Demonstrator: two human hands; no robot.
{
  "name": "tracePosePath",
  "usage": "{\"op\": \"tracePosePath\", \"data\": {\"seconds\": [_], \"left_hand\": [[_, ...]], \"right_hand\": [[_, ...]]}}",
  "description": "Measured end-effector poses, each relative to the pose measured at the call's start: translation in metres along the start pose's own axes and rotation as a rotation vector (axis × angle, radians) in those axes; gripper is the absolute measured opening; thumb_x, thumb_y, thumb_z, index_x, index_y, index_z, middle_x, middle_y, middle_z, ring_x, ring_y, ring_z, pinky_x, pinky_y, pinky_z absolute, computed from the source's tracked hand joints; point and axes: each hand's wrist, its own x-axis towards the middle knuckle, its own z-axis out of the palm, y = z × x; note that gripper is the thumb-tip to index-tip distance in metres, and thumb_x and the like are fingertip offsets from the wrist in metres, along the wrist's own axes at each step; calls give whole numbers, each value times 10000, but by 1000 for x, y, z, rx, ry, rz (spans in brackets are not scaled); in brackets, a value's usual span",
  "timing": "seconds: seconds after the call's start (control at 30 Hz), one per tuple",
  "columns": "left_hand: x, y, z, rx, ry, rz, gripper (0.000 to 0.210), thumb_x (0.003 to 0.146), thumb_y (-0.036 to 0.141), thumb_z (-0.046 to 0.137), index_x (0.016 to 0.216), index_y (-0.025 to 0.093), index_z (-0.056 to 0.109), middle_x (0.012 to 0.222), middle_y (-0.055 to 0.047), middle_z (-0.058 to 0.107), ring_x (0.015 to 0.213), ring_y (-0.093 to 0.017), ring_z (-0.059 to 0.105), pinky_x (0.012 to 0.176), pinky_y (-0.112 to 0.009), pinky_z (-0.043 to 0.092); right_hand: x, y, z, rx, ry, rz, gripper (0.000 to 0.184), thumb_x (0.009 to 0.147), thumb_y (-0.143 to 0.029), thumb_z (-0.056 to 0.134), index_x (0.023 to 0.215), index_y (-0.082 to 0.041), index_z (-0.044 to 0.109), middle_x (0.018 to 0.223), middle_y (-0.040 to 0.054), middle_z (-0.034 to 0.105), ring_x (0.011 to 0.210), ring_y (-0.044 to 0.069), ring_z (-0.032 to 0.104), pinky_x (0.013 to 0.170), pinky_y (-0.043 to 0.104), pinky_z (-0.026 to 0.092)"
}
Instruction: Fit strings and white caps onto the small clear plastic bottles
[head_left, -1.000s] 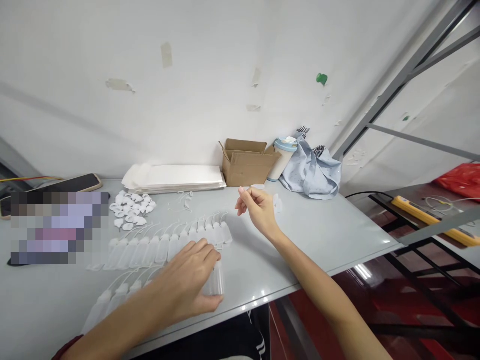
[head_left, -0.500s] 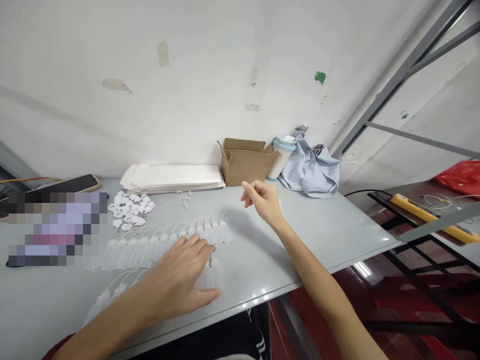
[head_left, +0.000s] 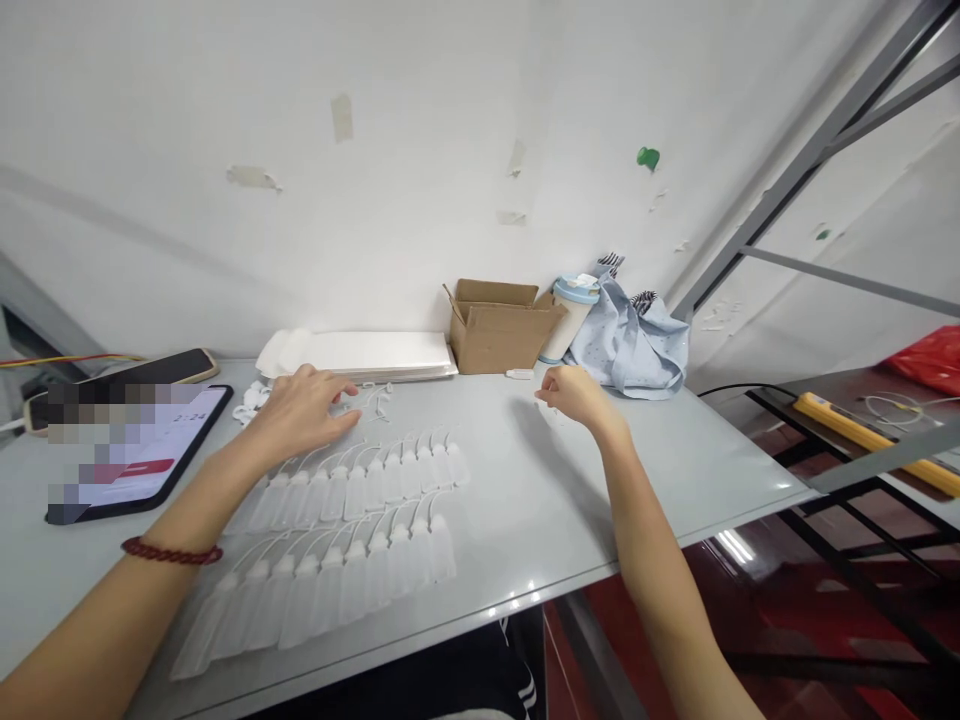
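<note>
My left hand [head_left: 309, 408] hovers over the far left of the table, fingers spread and holding nothing I can see. It hides most of a pile of small white pieces [head_left: 247, 402], and a few loose white bits [head_left: 375, 398] lie beside its fingertips. My right hand [head_left: 576, 396] is closed in a pinch above the table, in front of the cup; what sits in its fingertips is too small to make out. Two slanting rows of translucent white tubes with thin cords, a back row [head_left: 367, 485] and a front row [head_left: 330, 585], lie nearer to me.
A cardboard box [head_left: 499, 340] with raised flaps stands by the wall, a small white piece [head_left: 519, 374] before it. Nearby are a lidded cup [head_left: 570, 320], a blue cloth [head_left: 637, 350] and white flat sheets [head_left: 367, 350]. A lit phone [head_left: 172, 440] lies left.
My left hand has moved from the tube rows up and left to the pile, uncovering the tubes. My right hand has shifted right, its fingers now curled closer together. The view has tilted slightly.
</note>
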Motion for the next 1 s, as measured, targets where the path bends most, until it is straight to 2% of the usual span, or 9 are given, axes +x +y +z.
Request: {"op": "tracePosePath", "data": {"seconds": [0.13,0.3,0.6,0.7,0.8,0.9,1.0], "left_hand": [[2,-6,12,11,-13,-19,461,766,400,417,1044,127,663,936,-135,660,1004,-351,517,822,-442,385],[7,-6,15,31,-8,-45,452,776,389,401,1029,134,675,949,-141,674,1014,-360,521,810,-432,390],[14,-4,28,-12,-6,-91,273,745,271,399,732,163,649,854,-163,671,967,-377,539,763,-438,412],[10,-3,23,-87,25,-108,242,737,294,410,704,173,617,856,-161,661,984,-384,528,785,-458,409],[2,-2,11,-219,62,-131,254,761,335,397,746,183,601,863,-120,662,948,-326,553,789,-410,429],[-11,0,-4,-362,72,-181,330,822,413,348,837,194,594,853,-68,658,724,-220,582,625,-313,454],[-23,9,-18,-587,61,-323,335,820,482,411,888,217,605,795,-40,640,565,-173,524,468,-273,378]], "right_hand": [[5,12,-1,-44,-61,74,52,778,-189,641,771,-142,662,740,73,693,690,172,629,563,235,374],[9,23,-2,-50,-149,143,126,772,-255,660,822,-139,661,688,48,682,586,138,598,524,232,380],[12,34,-7,-85,-248,233,240,813,-347,619,741,-122,657,628,71,683,608,166,612,537,251,419],[12,32,-5,-115,-223,214,252,828,-365,602,770,-129,666,660,75,691,683,184,630,567,253,420],[11,27,-3,-155,-168,197,247,832,-370,593,820,-137,675,752,93,700,746,205,633,571,259,409],[11,21,0,-187,-128,169,227,827,-368,602,845,-153,674,824,97,696,775,210,631,568,258,397],[10,12,4,-215,-129,139,183,815,-342,625,815,-165,672,817,87,687,769,206,633,566,257,395]]}}
